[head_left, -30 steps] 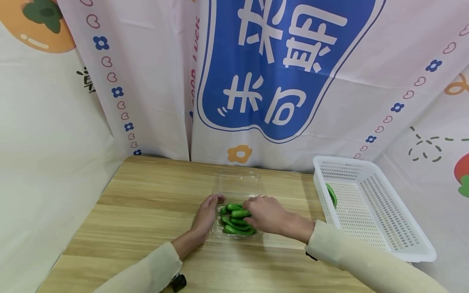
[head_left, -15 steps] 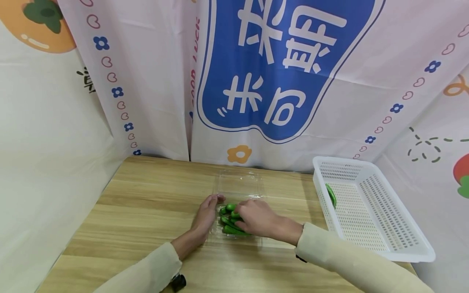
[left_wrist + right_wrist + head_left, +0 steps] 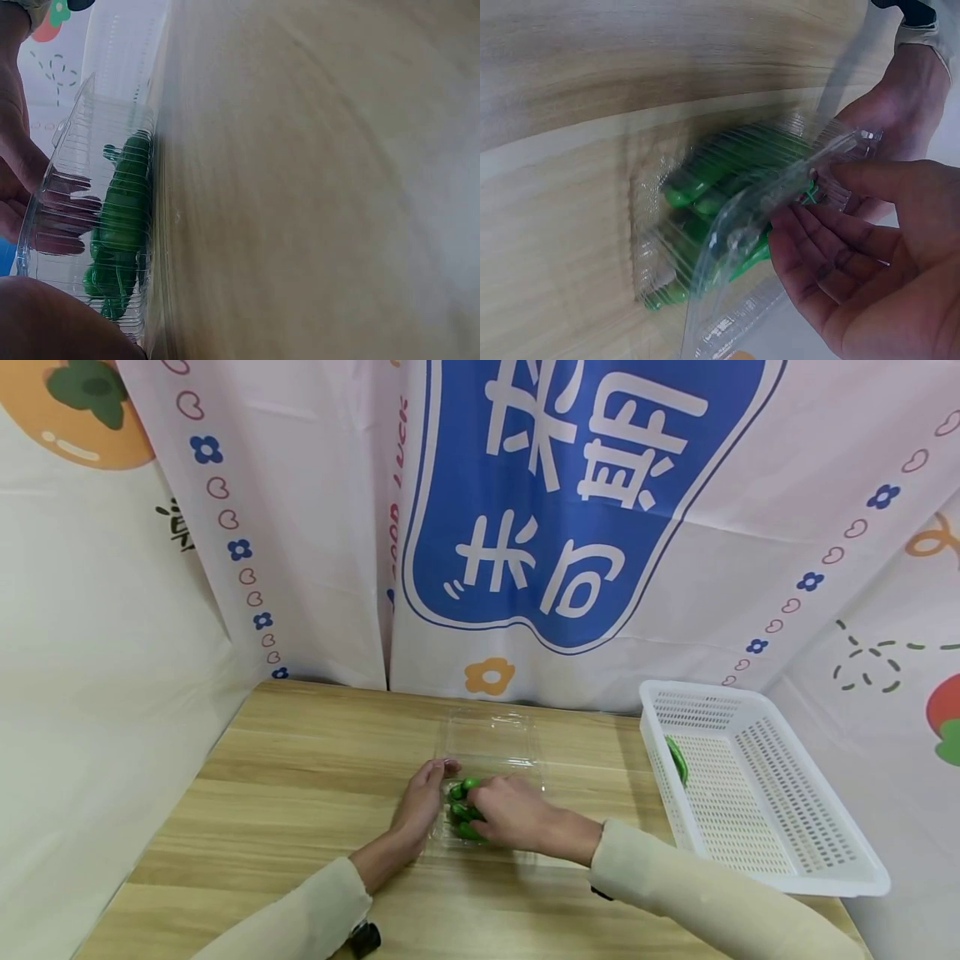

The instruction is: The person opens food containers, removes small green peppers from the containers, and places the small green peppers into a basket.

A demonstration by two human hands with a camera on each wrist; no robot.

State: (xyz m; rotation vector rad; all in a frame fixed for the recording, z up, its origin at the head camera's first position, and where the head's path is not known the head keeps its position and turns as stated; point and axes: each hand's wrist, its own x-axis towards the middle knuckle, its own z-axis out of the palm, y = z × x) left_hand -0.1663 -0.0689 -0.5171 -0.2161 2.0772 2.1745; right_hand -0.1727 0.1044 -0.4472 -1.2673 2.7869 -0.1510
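A clear plastic clamshell box [image 3: 64, 154] with a ribbed wall stands on the wooden table, its lid [image 3: 491, 737] folded back away from me. Several green chili peppers [image 3: 467, 832] lie in the box, partly covered by my right hand [image 3: 517, 814]. In the right wrist view that hand's thumb and fingertips are apart beside a pepper stem [image 3: 810, 193], over the box's rim. Through the wall in the left wrist view, the right fingers appear above the peppers, gripping none of them. My left hand [image 3: 417, 807] rests along the left side of the box, fingers loosely bent.
A white perforated plastic basket [image 3: 783, 777] sits at the table's right, with green chili pepper [image 3: 677, 760] against its inner left wall. A printed cloth [image 3: 337, 568] hangs behind the wooden table [image 3: 300, 760].
My right hand has moved left over the peppers, covering more of them. The left hand, box and basket keep their places.
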